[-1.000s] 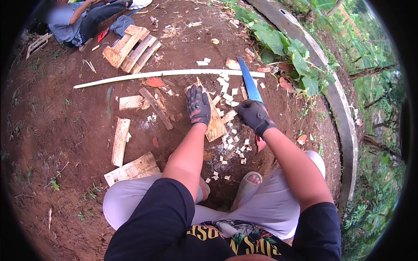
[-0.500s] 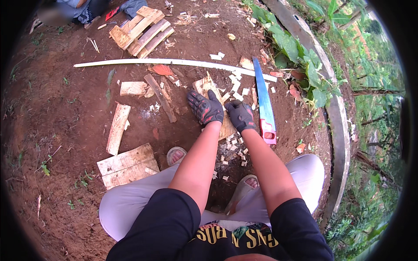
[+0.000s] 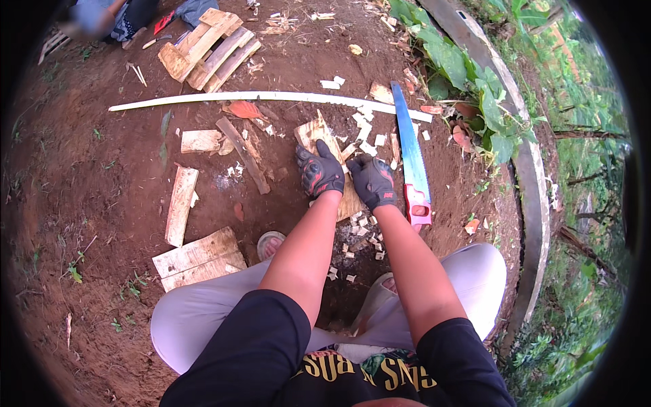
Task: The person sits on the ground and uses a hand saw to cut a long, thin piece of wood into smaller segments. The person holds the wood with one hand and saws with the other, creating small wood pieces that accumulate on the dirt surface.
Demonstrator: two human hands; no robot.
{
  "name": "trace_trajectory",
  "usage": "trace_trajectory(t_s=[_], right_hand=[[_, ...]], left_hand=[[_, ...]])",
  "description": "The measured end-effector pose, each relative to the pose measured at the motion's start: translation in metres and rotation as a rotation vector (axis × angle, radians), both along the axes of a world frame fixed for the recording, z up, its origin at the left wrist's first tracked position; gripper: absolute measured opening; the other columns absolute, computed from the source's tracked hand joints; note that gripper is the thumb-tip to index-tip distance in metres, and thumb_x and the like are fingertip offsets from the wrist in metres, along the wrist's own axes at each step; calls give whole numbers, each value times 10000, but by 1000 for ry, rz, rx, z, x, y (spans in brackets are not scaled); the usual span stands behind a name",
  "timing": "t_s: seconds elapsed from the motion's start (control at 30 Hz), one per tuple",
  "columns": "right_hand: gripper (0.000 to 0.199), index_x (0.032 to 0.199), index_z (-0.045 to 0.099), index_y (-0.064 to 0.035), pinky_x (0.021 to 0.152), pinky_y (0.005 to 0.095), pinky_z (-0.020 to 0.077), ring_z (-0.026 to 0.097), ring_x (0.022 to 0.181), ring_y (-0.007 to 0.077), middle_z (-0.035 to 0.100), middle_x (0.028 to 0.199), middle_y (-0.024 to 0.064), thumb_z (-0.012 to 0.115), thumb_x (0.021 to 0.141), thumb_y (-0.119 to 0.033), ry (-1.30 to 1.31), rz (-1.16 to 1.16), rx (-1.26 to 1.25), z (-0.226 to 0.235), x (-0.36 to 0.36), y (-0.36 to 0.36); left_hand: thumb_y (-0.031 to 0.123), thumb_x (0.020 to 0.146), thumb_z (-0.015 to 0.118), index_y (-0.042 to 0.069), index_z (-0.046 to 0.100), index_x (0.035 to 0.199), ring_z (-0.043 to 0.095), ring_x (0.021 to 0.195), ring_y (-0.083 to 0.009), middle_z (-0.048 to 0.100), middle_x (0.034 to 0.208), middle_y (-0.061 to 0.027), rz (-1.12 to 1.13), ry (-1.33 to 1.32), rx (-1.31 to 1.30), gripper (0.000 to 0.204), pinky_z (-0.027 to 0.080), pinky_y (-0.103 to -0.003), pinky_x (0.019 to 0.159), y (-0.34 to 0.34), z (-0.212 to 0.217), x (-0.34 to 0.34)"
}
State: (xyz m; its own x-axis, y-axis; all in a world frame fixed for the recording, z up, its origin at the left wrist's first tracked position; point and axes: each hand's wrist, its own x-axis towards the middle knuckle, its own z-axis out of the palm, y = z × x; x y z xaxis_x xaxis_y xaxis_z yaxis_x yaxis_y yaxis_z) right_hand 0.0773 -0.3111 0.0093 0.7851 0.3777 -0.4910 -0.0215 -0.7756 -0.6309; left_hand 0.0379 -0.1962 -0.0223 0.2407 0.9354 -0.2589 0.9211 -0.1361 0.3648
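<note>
Both my hands wear dark gloves with red marks and lie over a pale wooden board (image 3: 349, 201) on the soil between my feet. My left hand (image 3: 321, 171) rests across the board, thumb stretched out and apart from the loosely bent fingers; no object shows in it. Beside it, at the board's right edge, my right hand (image 3: 373, 182) has its fingers curled in, and anything inside them is hidden. Small wood blocks (image 3: 359, 239) are scattered below the board. To the right lies a handsaw (image 3: 412, 156) with a blue blade and a red-pink handle.
A long white strip (image 3: 258, 97) crosses the ground beyond my hands. Stacked slats (image 3: 213, 51) lie far left, near another person (image 3: 125, 17). Wood pieces (image 3: 182, 203) and a flat panel (image 3: 200, 258) are at left. A concrete edging (image 3: 532, 203) curves along the right.
My left hand's fingers have drawn in from a more spread, flat pose, baring more of the board's upper part. My right hand stays at the board's right edge. The view has shifted slightly.
</note>
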Motion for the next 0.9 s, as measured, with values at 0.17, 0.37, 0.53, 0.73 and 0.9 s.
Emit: trace_trajectory(t_s=[0.17,0.37,0.53,0.73,0.9], right_hand=[[523,1134,801,-43,963,571,570,749,1078,472,796,1060,268,562,1086,-506,-82,-50,-177,8,0,-39],[596,1300,721,-48,1020,561,579,737,1180,467,759,1275,269,668,992,-556,49,-202,-768,-3,-47,-136],[662,1337,691,-45,1042,543,572,728,1225,436,735,1314,270,681,977,-602,8,-203,-804,-24,-85,-156],[686,1457,633,-60,1051,553,550,674,1258,449,674,1388,246,682,993,-563,-115,-159,-739,-35,-83,-166],[711,1595,574,-199,1196,563,445,570,1411,469,602,1510,259,721,969,-503,-136,-127,-667,-26,-67,-141]], left_hand=[[601,1137,412,33,459,1615,676,1301,-436,610,1537,-242,19,43,-17,743,560,-574,1037,0,2,3],[554,1134,464,48,499,1574,736,1163,-410,658,1452,-211,4,72,-26,672,609,-573,904,-3,8,8],[533,1126,487,23,507,1563,721,1199,-423,653,1459,-230,9,42,-6,671,588,-564,964,-2,0,10],[526,1127,483,19,501,1571,740,1160,-435,638,1492,-240,4,61,-15,675,596,-564,937,-2,1,7],[520,1129,482,16,497,1573,733,1177,-428,653,1467,-240,17,65,-20,671,594,-558,950,0,5,8]])
